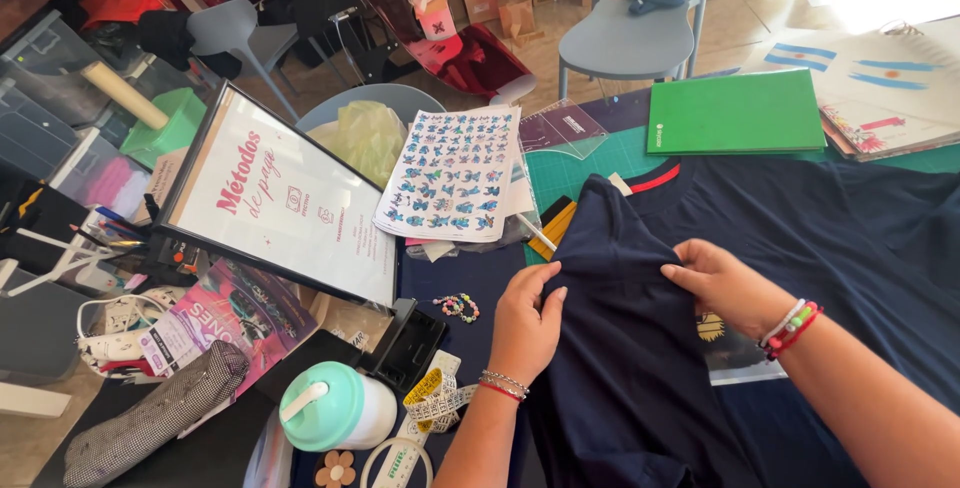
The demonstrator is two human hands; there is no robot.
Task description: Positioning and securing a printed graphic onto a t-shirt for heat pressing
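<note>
A dark navy T-shirt (pixel 800 238) lies spread on the table, its collar with a red inner band toward the far side. One sleeve side is folded over toward the middle. My left hand (pixel 525 323) pinches the folded edge of the shirt near its left side. My right hand (pixel 725 283) grips the same fold a little further right, fingers curled over the cloth. Both wrists wear bracelets. A printed design under a clear sheet (pixel 735 353) peeks out below my right wrist.
A green cutting mat (pixel 590 163) lies under the shirt, with a sticker sheet (pixel 452 173), a framed sign (pixel 280 198), a green folder (pixel 735 113), a bead bracelet (pixel 460 306), a mint-lidded cup (pixel 335 408), a measuring tape (pixel 435 398) and a grey chair (pixel 625 38) around.
</note>
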